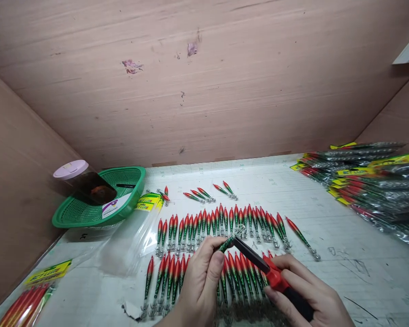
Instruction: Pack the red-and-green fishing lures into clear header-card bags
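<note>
My left hand [201,284] pinches a red and green squid-jig lure [226,244] between thumb and fingers, its hook end pointing right. My right hand [305,295] grips red-handled pliers [271,271] whose dark jaws reach up-left to the lure's hook end. Under and behind both hands lie two rows of several like lures [221,223] on the white table [344,231], hooks toward me.
A green basket [88,215] holding a lidded jar [78,179] stands at the back left. Empty clear bags [136,236] lie beside it. A packed lure bag [37,290] lies at the front left. A pile of packed bags [368,181] fills the right. Wooden walls enclose the table.
</note>
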The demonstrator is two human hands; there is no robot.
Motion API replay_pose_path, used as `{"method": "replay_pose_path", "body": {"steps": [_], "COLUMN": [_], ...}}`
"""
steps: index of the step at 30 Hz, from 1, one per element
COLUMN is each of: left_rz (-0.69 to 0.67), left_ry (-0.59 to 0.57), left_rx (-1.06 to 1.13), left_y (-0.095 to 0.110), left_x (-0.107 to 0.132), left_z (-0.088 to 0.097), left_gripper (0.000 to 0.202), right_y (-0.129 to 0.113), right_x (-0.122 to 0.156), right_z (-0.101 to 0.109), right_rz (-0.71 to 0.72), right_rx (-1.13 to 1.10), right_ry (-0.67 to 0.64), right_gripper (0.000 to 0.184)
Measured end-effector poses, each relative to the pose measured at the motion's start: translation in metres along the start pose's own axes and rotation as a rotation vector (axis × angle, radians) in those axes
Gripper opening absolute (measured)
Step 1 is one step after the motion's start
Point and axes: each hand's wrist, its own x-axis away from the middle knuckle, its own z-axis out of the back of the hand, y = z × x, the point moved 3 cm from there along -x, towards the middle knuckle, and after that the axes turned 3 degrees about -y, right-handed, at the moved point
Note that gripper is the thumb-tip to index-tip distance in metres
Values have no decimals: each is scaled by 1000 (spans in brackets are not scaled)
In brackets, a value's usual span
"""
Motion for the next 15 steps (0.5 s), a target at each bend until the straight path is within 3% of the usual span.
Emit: {"method": "replay_pose_path", "body": {"steps": [4, 9, 15], "left_rz": [111, 110, 94], "left_ry": [-24, 130, 102], "left_rx": [75, 6, -74], "left_y": [-6, -10, -14], "left_x": [2, 7, 7], "left_z": [-2, -2, 0], "left_gripper": [44, 45, 39], "right_y": [-1, -1, -3], "right_x": [-1, 0, 2], "right_z": [-1, -4, -4], "right_rz": [28, 32, 71], "right_rx": [18, 26, 78], "right_ry": [3, 1, -10], "right_gripper": [13, 13, 14]}}
